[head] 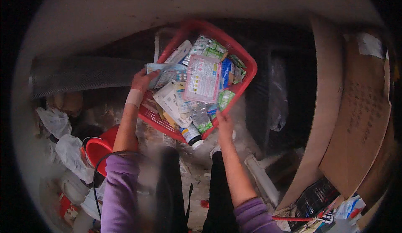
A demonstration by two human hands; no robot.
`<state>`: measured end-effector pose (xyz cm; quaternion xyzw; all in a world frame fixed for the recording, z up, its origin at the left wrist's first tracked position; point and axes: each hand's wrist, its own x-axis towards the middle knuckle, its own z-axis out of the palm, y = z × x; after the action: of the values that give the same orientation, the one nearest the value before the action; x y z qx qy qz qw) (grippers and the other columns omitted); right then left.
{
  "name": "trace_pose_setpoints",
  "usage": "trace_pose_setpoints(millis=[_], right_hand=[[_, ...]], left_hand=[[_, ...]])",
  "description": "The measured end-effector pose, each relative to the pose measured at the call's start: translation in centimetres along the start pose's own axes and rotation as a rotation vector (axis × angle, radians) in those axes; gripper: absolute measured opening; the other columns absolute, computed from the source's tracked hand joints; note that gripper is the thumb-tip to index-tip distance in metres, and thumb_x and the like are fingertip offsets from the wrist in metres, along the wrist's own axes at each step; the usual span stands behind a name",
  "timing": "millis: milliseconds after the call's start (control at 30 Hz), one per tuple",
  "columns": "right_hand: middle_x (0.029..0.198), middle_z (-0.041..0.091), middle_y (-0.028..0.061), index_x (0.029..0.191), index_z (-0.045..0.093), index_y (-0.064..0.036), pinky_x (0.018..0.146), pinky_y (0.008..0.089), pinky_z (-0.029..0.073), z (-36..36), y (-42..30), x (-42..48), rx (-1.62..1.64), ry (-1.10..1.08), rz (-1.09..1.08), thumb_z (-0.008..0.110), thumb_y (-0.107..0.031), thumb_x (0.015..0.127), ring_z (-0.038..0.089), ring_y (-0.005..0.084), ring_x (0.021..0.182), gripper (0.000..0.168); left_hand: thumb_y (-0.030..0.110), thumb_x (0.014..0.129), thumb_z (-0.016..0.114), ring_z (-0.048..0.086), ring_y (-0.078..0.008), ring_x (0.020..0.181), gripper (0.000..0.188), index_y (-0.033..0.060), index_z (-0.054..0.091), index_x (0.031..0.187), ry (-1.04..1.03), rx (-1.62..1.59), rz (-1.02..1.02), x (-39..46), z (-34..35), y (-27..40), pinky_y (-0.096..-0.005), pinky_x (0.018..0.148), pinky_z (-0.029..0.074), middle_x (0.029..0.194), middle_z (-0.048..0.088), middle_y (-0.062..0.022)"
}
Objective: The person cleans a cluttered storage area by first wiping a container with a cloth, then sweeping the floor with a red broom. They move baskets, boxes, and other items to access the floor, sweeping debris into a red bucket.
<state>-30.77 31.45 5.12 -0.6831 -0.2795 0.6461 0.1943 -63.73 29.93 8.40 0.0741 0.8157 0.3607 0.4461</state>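
A red plastic basket (248, 55) with perforated walls stands before me, filled with packets, blister packs and small bottles. My left hand (144, 78) grips a light-blue printed packet (166, 71) over the basket's left side, and a bandage wraps that wrist. At the basket's near right edge is my right hand (224, 123), its fingers at the rim; its grip is blurred. Among the contents, a pink-edged printed pack (203, 79) lies on top. Beside it are green packets (226, 98), a silver blister pack (198, 46) and white paper packets (171, 99). A white-capped bottle (191, 135) rests at the near corner.
A red bucket (100, 148) and white plastic bags (73, 154) are at the left, below a roll of mesh (81, 76). Large cardboard (355, 116) stands at the right. A pale pipe (262, 179) lies near my right forearm.
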Motion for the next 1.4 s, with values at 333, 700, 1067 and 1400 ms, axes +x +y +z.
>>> trace_pose_setpoints(millis=[333, 700, 1067, 1400], right_hand=[[0.069, 0.050, -0.0017, 0.076, 0.058, -0.001, 0.057, 0.0249, 0.035, 1.2, -3.1, -2.5, 0.032, 0.354, -0.113, 0.066, -0.011, 0.071, 0.043, 0.0102, 0.063, 0.014], [0.063, 0.042, -0.0063, 0.073, 0.056, -0.004, 0.048, 0.0210, 0.027, -3.5, -2.1, -7.5, -0.129, 0.289, -0.089, 0.063, -0.006, 0.072, 0.035, 0.0045, 0.055, 0.007], [0.070, 0.049, -0.0022, 0.075, 0.056, -0.002, 0.059, 0.0222, 0.034, -3.0, 0.1, -12.6, 0.069, 0.491, -0.168, 0.059, -0.008, 0.074, 0.042, 0.0072, 0.064, 0.007], [0.091, 0.057, 0.0046, 0.099, 0.057, 0.002, 0.072, 0.0250, 0.039, -0.4, 0.4, -14.9, 0.035, 0.481, -0.249, 0.059, -0.011, 0.077, 0.050, 0.0129, 0.079, 0.025]], left_hand=[[0.025, 0.072, 0.066, 0.056, -0.0160, 0.079, 0.040, -0.0027, 0.057, 0.099, -0.099, -0.295, -0.234, -6.7, -2.2, 2.5, -0.0279, 0.070, 0.044, 0.089, 0.060, -0.0085], [0.021, 0.082, 0.056, 0.051, -0.0064, 0.057, 0.019, 0.0023, 0.060, 0.086, 0.075, -0.389, -0.362, -15.7, -3.4, -6.0, -0.0197, 0.051, 0.040, 0.070, 0.057, 0.0022], [0.020, 0.080, 0.057, 0.048, -0.0047, 0.072, 0.029, 0.0011, 0.056, 0.101, -0.349, -0.146, -0.258, -14.5, -4.8, 1.7, -0.0194, 0.062, 0.039, 0.084, 0.056, 0.0011], [0.016, 0.072, 0.065, 0.054, -0.0132, 0.079, 0.032, 0.0037, 0.057, 0.101, -0.293, 0.028, 0.356, -12.9, -5.4, -2.0, -0.0231, 0.070, 0.042, 0.090, 0.056, -0.0062]])
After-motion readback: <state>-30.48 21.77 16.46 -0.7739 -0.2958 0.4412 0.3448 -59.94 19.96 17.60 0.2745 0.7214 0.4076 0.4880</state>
